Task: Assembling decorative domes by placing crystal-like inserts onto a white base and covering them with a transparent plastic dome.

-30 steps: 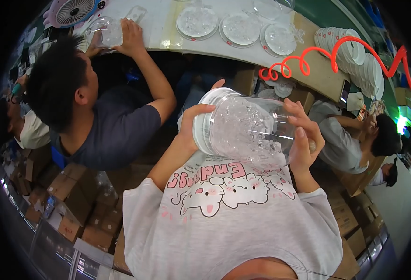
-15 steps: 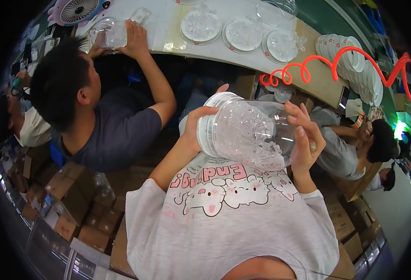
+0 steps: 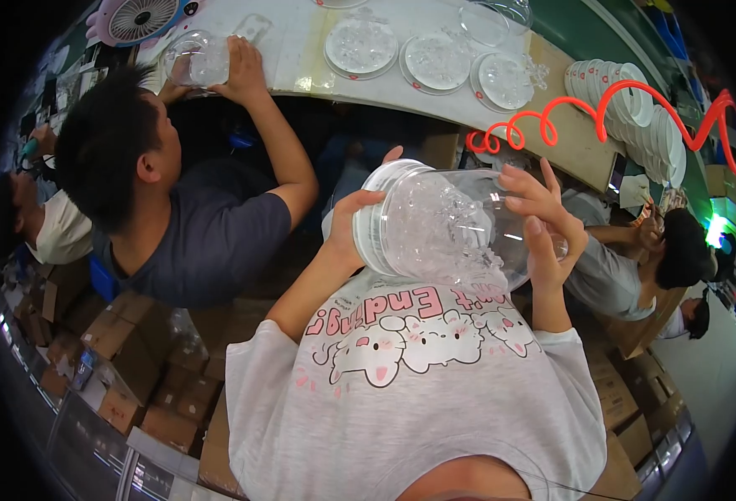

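Observation:
In front of my chest a clear plastic dome [image 3: 512,219] lies on its side, joined to a round white base [image 3: 371,219]. Clear, glassy-looking pieces [image 3: 435,219] fill the part of the dome near the base; their exact kind is hard to make out. My left hand [image 3: 353,221] is closed round the base, with its thumb and fingers on either side. At the dome's rounded end, my right hand [image 3: 550,224] cups the plastic with bent fingers, one finger raised off it.
On the white table [image 3: 293,50] ahead stand several white round bases [image 3: 439,63] bearing clear pieces. Stacked white bases [image 3: 635,104] and a coiled red hose [image 3: 602,108] are at right. A co-worker [image 3: 209,200] sits at left, near a fan [image 3: 141,18]. Cardboard boxes [image 3: 130,342] lie behind.
My right hand has shifted slightly right along the dome's end, and one finger has lifted. The dome and base have tilted a little. My left hand keeps its hold on the base.

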A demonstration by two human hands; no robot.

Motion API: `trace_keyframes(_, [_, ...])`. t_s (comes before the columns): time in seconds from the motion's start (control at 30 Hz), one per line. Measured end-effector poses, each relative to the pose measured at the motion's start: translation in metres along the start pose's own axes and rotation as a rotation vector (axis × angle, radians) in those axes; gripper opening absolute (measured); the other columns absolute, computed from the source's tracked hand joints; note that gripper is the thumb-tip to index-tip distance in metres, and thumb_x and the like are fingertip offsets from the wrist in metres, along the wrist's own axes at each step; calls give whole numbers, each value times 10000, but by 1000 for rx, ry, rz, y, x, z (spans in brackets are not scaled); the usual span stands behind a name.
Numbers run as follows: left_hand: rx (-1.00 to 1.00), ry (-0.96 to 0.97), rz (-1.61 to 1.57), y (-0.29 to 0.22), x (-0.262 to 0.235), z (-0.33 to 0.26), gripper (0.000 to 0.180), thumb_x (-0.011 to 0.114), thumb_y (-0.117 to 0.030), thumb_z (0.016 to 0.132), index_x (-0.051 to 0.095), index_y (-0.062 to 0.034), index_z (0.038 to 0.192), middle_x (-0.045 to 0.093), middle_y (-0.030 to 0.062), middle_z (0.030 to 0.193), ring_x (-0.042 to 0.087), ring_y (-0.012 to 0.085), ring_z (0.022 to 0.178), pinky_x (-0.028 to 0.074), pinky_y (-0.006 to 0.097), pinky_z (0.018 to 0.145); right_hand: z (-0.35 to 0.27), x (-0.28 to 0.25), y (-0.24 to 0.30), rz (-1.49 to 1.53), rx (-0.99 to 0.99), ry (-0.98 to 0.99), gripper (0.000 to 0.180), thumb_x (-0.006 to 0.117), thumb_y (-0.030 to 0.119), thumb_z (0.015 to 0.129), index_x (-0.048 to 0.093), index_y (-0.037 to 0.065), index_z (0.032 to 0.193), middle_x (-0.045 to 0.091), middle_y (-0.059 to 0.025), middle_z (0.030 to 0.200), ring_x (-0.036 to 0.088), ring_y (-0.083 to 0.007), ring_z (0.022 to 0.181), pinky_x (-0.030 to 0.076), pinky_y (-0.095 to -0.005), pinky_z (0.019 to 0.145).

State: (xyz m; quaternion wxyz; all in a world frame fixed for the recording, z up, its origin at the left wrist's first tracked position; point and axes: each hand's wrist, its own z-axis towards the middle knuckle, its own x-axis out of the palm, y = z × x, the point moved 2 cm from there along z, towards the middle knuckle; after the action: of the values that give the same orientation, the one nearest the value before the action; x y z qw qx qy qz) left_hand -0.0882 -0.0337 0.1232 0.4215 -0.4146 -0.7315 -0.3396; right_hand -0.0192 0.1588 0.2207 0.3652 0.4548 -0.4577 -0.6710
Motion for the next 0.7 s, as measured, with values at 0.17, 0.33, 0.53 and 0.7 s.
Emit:
trace_keyframes(0.17, [13,20,-51,-3,-9,1,669,447,-71,714,234,-177,1340,410,151,1247,426,310,1140,332,437,970,6,5,4,15,58,3,166,524,113,771,639,21,848,638,-126,928,551,-279,1017,131,-487,1013])
trace_keyframes(0.33, [1,29,-100,-6,-10,1,670,439,-62,718,230,-180,1343,394,152,1267,413,315,1155,322,448,977,12,7,7,-27,49,42,154,535,119,773,647,36,838,640,-118,921,553,-274,1014,133,-483,1016])
trace_keyframes(0.53, [32,63,-21,-5,-9,-1,695,444,-103,722,182,-170,1362,321,178,1329,342,335,1215,276,485,999,13,6,11,-82,-27,82,141,533,105,770,650,44,820,642,-108,913,567,-270,992,133,-494,1015])
trace_keyframes(0.7, [25,54,-34,-5,-8,-2,708,433,-103,713,168,-173,1366,291,177,1347,314,336,1233,247,491,1012,10,10,15,-127,-29,72,139,528,91,765,649,41,813,643,-106,910,567,-275,991,145,-498,1009])
